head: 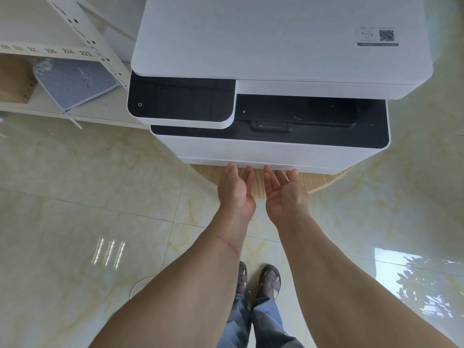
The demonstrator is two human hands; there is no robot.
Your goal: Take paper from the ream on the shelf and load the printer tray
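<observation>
A white printer with a black control panel stands on a round wooden table. Its paper tray is the closed drawer along the bottom front edge. My left hand and my right hand are both palm up side by side, fingertips tucked under the tray's lower front edge. Neither hand holds paper. No ream of paper is recognisable in view.
A white metal shelf stands at the left, with a grey-blue cushion and a wooden box on its low board. The floor is glossy marble tile. My sandalled feet are below the hands.
</observation>
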